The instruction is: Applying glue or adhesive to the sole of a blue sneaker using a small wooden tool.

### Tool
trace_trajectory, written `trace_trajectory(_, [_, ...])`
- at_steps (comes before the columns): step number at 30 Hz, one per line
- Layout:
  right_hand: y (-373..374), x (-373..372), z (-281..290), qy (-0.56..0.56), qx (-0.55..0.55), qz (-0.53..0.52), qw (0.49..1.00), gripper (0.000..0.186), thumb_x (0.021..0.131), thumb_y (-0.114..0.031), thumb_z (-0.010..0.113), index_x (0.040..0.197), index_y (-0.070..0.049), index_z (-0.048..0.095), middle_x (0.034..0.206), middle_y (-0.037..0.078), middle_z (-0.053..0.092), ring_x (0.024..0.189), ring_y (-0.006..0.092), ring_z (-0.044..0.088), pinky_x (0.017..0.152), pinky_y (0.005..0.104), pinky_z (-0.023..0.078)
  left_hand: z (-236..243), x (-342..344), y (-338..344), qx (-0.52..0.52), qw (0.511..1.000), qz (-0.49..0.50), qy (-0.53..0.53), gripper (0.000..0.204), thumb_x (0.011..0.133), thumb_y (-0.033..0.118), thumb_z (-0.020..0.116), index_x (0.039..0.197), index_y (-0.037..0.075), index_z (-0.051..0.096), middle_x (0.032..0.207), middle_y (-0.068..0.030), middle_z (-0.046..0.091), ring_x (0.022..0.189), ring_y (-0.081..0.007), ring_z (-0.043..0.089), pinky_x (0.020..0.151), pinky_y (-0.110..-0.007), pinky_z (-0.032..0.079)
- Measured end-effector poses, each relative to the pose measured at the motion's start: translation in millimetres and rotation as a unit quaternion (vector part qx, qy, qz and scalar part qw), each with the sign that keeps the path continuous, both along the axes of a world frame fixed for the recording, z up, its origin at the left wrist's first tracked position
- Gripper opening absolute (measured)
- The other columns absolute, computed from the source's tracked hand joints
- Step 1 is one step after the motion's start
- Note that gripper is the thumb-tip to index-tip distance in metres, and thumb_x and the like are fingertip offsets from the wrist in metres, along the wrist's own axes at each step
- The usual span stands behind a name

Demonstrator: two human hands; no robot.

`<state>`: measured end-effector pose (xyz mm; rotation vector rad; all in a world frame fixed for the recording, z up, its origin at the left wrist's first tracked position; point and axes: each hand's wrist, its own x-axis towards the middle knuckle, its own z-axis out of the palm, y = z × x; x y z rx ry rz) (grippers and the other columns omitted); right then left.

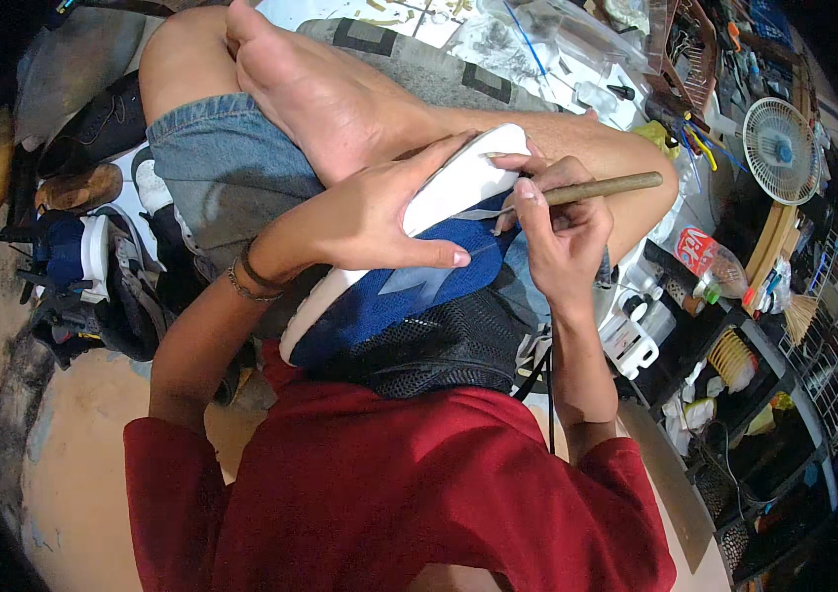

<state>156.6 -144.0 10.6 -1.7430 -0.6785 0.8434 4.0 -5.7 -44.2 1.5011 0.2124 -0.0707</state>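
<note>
- Clearly, one blue shoe (pixel 340 318) with a white sole lay tilted across the person's lap, sole edge upward, just above black mesh material (pixel 439 340).
- Two hands were on the work: the left hand (pixel 380 217) clasped the shoe, its thumb stretched over the blue upper and its fingers around the sole.
- The right hand (pixel 569 232) pinched one tool (pixel 611 187) between thumb and fingers; its handle was wooden, and its thin metal end reached the line between sole and upper.
- At the upper right, one brown crate (pixel 685 54) held a jumble of small items, too cluttered to count.
- One clear plastic bottle (pixel 725 271) with a red label and a green cap lay slanted on the right; its contents could not be told.
- Below it, a dark rack (pixel 784 360) had several compartments, with one yellow comb-like object (pixel 732 357) and crumpled white material (pixel 690 412) among them.
- One white fan (pixel 782 150) stood beyond the bottle.
</note>
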Motion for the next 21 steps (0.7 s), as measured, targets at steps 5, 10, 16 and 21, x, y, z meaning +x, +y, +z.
trace_trajectory(5, [1, 0, 3, -0.060, -0.029, 0.069, 0.995, 0.011, 0.093, 0.002, 0.059, 0.082, 0.003, 0.054, 0.091, 0.015, 0.066, 0.081, 0.0173, 0.064, 0.075, 0.0313, 0.051, -9, 0, -5, 0.043, 0.998, 0.029, -0.043, 0.104, 0.077, 0.035, 0.081, 0.152, -0.003, 0.021, 0.137, -0.0319, 0.049, 0.128, -0.0359, 0.051, 0.107, -0.037, 0.040])
trace_trajectory(10, [0, 1, 1, -0.112, -0.034, 0.073, 0.990, 0.012, 0.091, 0.002, 0.061, 0.081, 0.003, 0.055, 0.083, 0.011, 0.068, 0.085, 0.0204, 0.067, 0.078, 0.0338, 0.053, -6, 1, -5, 0.023, 0.999, 0.027, -0.040, 0.105, 0.076, 0.035, 0.081, 0.152, -0.003, 0.021, 0.138, -0.0317, 0.049, 0.128, -0.0358, 0.051, 0.106, -0.037, 0.041])
trace_trajectory(16, [-3, -1, 1, 0.069, 0.039, -0.003, 0.997, 0.010, 0.096, 0.002, 0.056, 0.087, 0.004, 0.051, 0.103, 0.018, 0.066, 0.064, 0.0105, 0.059, 0.059, 0.0237, 0.051, 1, 1, -3, -0.005, 1.000, -0.004, 0.011, 0.102, 0.077, 0.022, 0.082, 0.153, -0.005, 0.019, 0.147, -0.0229, 0.042, 0.136, -0.0268, 0.041, 0.113, -0.036, 0.032])
trace_trajectory(21, [-2, -2, 1, 0.064, 0.031, 0.016, 0.997, 0.011, 0.095, 0.001, 0.058, 0.086, 0.005, 0.052, 0.108, 0.019, 0.065, 0.069, 0.0116, 0.062, 0.059, 0.0241, 0.053, 4, 1, 1, -0.012, 1.000, -0.015, 0.018, 0.103, 0.077, 0.024, 0.083, 0.153, -0.005, 0.019, 0.147, -0.0239, 0.042, 0.137, -0.0278, 0.041, 0.113, -0.036, 0.032])
